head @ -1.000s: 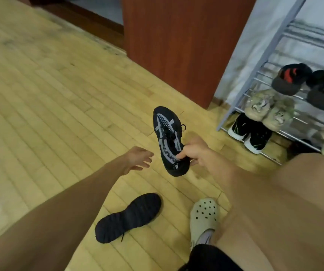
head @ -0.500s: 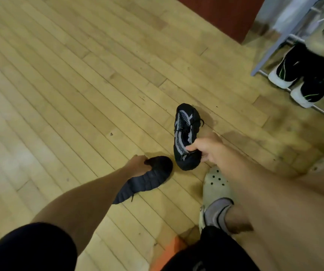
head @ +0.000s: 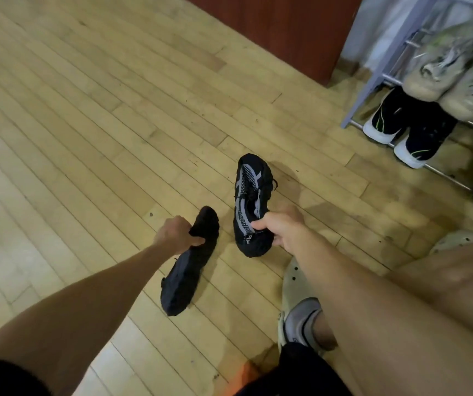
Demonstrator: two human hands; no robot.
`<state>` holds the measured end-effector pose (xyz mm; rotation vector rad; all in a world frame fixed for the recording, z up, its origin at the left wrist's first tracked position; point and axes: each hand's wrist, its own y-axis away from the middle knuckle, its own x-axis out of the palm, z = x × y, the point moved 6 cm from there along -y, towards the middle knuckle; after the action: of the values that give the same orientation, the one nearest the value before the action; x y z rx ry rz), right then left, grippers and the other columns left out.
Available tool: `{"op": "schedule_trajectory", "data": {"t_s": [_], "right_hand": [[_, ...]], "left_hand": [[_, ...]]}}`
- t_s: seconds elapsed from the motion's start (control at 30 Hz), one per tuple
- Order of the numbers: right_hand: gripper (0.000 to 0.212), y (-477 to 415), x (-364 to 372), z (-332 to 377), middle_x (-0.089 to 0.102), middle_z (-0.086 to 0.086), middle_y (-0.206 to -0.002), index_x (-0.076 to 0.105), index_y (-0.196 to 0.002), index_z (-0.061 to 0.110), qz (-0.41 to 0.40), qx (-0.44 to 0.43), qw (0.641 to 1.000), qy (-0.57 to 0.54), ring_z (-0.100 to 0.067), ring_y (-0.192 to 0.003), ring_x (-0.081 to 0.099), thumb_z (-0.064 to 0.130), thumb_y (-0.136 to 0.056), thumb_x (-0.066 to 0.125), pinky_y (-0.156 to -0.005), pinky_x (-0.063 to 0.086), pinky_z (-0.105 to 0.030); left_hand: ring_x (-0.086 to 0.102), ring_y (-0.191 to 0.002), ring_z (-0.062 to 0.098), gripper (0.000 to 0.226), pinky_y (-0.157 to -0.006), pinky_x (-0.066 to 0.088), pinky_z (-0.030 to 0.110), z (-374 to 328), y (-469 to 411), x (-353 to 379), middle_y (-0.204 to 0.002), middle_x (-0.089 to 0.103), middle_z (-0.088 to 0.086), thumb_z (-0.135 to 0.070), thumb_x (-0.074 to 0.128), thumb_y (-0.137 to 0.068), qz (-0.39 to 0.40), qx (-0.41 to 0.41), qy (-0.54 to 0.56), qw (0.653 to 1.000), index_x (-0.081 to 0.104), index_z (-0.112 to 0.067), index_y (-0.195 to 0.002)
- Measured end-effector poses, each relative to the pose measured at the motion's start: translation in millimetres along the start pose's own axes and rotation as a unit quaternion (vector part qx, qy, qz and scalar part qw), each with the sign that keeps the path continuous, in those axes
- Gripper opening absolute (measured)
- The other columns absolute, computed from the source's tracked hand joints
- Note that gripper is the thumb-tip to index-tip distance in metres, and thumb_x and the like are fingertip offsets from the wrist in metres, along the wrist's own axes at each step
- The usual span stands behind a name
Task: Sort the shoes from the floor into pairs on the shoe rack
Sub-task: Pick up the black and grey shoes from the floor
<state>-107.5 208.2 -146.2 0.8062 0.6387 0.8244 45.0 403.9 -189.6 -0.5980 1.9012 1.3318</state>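
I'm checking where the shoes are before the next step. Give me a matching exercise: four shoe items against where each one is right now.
Things:
1. patterned shoe
2. plain black shoe
3. tan pair
4. white-soled pair

Places:
A. bottom rack tier
B. in the left hand
C. in the right hand
D. rack tier above the bottom one

Pairs: 1-C, 2-B, 3-D, 4-A
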Motion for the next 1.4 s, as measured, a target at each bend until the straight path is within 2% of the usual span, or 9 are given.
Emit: {"op": "schedule_trajectory", "data": {"t_s": [0.13,0.3,0.47,0.67,0.83,0.97,1.07,1.17,1.4], "right_hand": [[0.045,10.1,-10.5,-0.9,0.07,-0.015,-0.11,0.064,-0.114,0.003,-0.026,-0.008,0.999,-0.026,-0.03,-0.096,0.067,0.004,-0.071,0.079,-0.081,0.058,-0.04],[0.045,18.4,-23.2,-0.5,0.067,-0.014,-0.116,0.062,-0.118,0.004,-0.036,-0.006,0.998,-0.045,-0.029,-0.101,0.064,0.005,-0.075,0.077,-0.084,0.058,-0.042],[0.044,19.0,-37.6,-2.4,0.068,-0.017,-0.113,0.063,-0.115,0.001,-0.08,-0.014,0.995,-0.05,-0.032,-0.1,0.066,0.005,-0.074,0.078,-0.085,0.058,-0.044],[0.037,10.0,-50.8,-13.3,0.072,-0.014,-0.104,0.069,-0.105,0.003,-0.125,-0.009,0.992,-0.004,-0.032,-0.092,0.067,0.008,-0.07,0.08,-0.085,0.057,-0.044],[0.042,1.4,-42.5,-21.6,0.071,-0.015,-0.109,0.067,-0.11,0.004,-0.11,0.008,0.994,0.019,-0.033,-0.095,0.067,0.006,-0.07,0.08,-0.089,0.056,-0.043],[0.053,-2.9,-32.4,-22.7,0.067,-0.017,-0.117,0.058,-0.12,0.003,-0.087,0.017,0.994,0.06,-0.034,-0.103,0.065,0.009,-0.072,0.079,-0.091,0.054,-0.045],[0.052,-3.0,-31.3,-20.0,0.068,-0.015,-0.115,0.059,-0.119,0.003,-0.075,0.011,0.994,0.082,-0.032,-0.101,0.066,0.01,-0.072,0.079,-0.09,0.055,-0.043],[0.048,0.6,-28.8,-14.3,0.067,-0.016,-0.116,0.063,-0.115,0.001,-0.067,0.001,0.994,0.089,-0.033,-0.101,0.066,0.009,-0.071,0.079,-0.09,0.055,-0.043],[0.048,11.6,-15.8,-17.5,0.068,-0.015,-0.115,0.065,-0.114,0.003,-0.053,-0.02,0.993,0.107,-0.033,-0.104,0.064,0.01,-0.069,0.081,-0.092,0.053,-0.044]], "left_hand": [[0.061,-0.076,0.019,0.035,-0.058,0.051,0.028,-36.2,4.9,-25.8,-0.091,0.066,0.006,-0.036,0.066,-0.084,-0.088,-0.001,0.044,0.995,0.066,-0.009,-0.107],[0.056,-0.11,0.024,0.032,-0.088,0.043,0.028,-84.0,11.0,5.8,-0.126,0.06,0.009,-0.021,0.046,-0.095,0.043,0.066,0.124,0.989,0.062,-0.011,-0.12],[0.056,-0.113,0.023,0.033,-0.089,0.044,0.028,-68.9,17.7,19.1,-0.125,0.061,0.008,-0.011,0.046,-0.091,0.085,0.055,0.171,0.98,0.063,-0.011,-0.12],[0.05,-0.121,0.026,0.045,-0.096,0.04,0.032,-5.8,17.6,44.7,-0.134,0.053,0.011,-0.033,0.055,-0.092,0.125,0.035,-0.047,0.99,0.052,-0.008,-0.129],[0.052,-0.114,0.026,0.083,-0.096,0.044,0.039,13.2,25.5,72.8,-0.129,0.051,0.01,-0.046,0.075,-0.072,0.213,-0.002,0.048,0.976,0.032,-0.012,-0.135],[0.051,-0.114,0.029,0.085,-0.094,0.047,0.039,5.4,24.8,82.4,-0.128,0.047,0.013,-0.041,0.076,-0.071,0.164,0.017,-0.033,0.986,0.032,-0.011,-0.136],[0.054,-0.105,0.027,0.062,-0.081,0.048,0.033,5.2,22.7,84.5,-0.122,0.052,0.015,-0.032,0.071,-0.081,0.084,-0.025,-0.016,0.996,0.039,-0.008,-0.129],[0.051,-0.09,0.02,0.043,-0.071,0.044,0.025,6.0,24.1,86.7,-0.118,0.059,0.014,-0.022,0.064,-0.087,0.085,-0.038,-0.018,0.995,0.049,-0.004,-0.124],[0.053,-0.108,0.032,0.049,-0.085,0.052,0.037,0.9,40.9,103.6,-0.122,0.046,0.018,-0.01,0.065,-0.083,0.101,-0.059,0.052,0.992,0.041,-0.006,-0.126]]}}
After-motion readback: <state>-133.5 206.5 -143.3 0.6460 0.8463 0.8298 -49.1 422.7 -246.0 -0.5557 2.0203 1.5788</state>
